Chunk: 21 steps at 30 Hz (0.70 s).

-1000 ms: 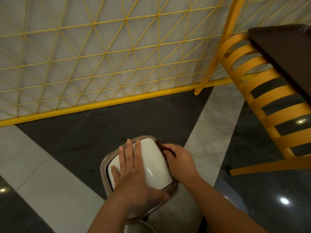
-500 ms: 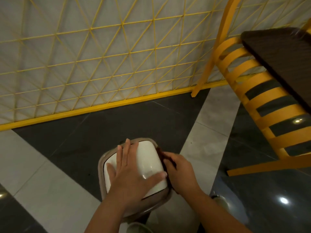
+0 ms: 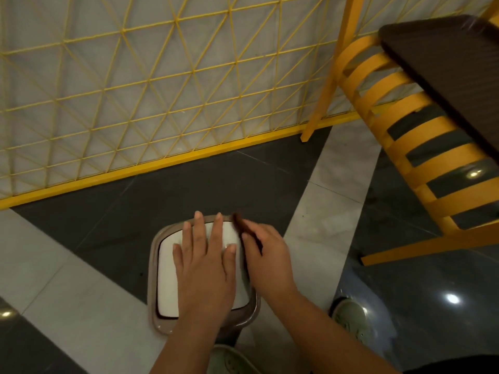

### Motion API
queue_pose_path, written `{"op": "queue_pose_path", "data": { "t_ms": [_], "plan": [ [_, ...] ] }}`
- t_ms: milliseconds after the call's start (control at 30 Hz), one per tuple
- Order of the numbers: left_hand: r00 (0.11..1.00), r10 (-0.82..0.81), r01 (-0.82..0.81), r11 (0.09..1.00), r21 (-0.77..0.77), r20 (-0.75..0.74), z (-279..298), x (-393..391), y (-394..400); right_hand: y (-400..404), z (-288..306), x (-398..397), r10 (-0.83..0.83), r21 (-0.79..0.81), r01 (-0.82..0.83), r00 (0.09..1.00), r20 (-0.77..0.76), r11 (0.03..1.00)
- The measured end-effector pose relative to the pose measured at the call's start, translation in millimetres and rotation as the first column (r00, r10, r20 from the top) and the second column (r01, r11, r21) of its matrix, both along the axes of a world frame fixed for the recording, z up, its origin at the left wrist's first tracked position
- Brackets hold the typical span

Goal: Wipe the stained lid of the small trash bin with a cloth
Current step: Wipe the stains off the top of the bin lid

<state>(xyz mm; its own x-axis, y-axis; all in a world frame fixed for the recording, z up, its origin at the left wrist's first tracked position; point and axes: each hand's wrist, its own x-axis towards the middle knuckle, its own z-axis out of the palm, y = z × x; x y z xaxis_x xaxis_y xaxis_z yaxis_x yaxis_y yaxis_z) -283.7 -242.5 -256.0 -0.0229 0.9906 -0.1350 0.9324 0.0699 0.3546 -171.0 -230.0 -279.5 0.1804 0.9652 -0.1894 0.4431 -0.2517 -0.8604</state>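
A small trash bin with a taupe rim (image 3: 153,265) and a white lid (image 3: 167,282) stands on the floor directly below me. My left hand (image 3: 204,265) lies flat on the lid, fingers straight and spread, tips reaching the far rim. My right hand (image 3: 266,256) grips a dark brown cloth (image 3: 240,222) at the lid's right edge; one end of the cloth sticks out beyond the fingers toward the far right corner. Most of the cloth is hidden under that hand.
A yellow wire-grid fence (image 3: 151,90) on a yellow base rail (image 3: 162,163) runs behind the bin. A yellow slatted chair (image 3: 421,147) and a dark tabletop (image 3: 445,68) stand at the right. My shoes (image 3: 351,319) are on the tiled floor near the bin.
My right hand with the cloth has slid along the lid's right edge toward the far corner. My left hand shifted farther up the lid, and its thumb drew in.
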Motion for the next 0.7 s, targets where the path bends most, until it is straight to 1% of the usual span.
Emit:
{"op": "queue_pose_path", "data": {
  "t_ms": [67,133,233,267,333,400,433,533,600,700],
  "plan": [
    [1.0,-0.014,0.014,1.0,0.008,-0.025,-1.9,-1.5,-0.4,3.9,-9.8,3.5,-0.039,-0.132,0.033,0.998,-0.044,0.991],
    [0.999,-0.026,0.027,1.0,0.012,-0.029,-2.0,-2.5,-0.6,-8.0,-13.7,7.7,-0.043,-0.203,0.037,0.999,-0.028,0.979],
    [0.999,-0.03,0.03,0.999,0.013,-0.026,-2.5,-2.7,1.6,-32.8,-7.6,5.4,-0.05,-0.215,0.043,0.998,-0.026,0.976],
    [0.999,-0.032,0.033,0.999,0.017,-0.026,-2.3,-2.2,2.4,-37.1,-3.3,3.2,-0.065,-0.2,0.056,0.997,-0.04,0.978],
    [0.999,-0.036,0.037,0.999,0.024,-0.024,-2.4,-2.2,4.7,-30.2,4.4,0.4,-0.07,-0.117,0.064,0.996,-0.047,0.991],
    [0.999,-0.027,0.027,1.0,0.005,-0.024,-3.1,-3.7,4.8,-7.9,6.2,-0.9,-0.009,-0.029,0.009,1.0,0.002,1.0],
    [1.0,-0.018,0.018,1.0,-0.001,-0.022,-3.4,-4.7,4.8,7.2,4.5,-1.3,0.03,-0.027,-0.029,0.999,0.038,0.999],
    [1.0,0.003,-0.004,1.0,-0.013,-0.022,-3.6,-5.0,2.7,49.2,-6.7,0.0,0.162,-0.169,-0.137,0.977,0.142,0.976],
    [0.999,0.012,-0.012,1.0,-0.008,-0.034,-4.7,-3.1,2.7,63.4,-12.7,2.1,0.256,-0.243,-0.21,0.951,0.176,0.947],
    [0.998,0.027,-0.027,1.0,0.006,-0.058,-6.1,-0.6,2.9,65.5,-14.4,6.6,0.29,-0.303,-0.225,0.939,0.187,0.926]
  ]
}}
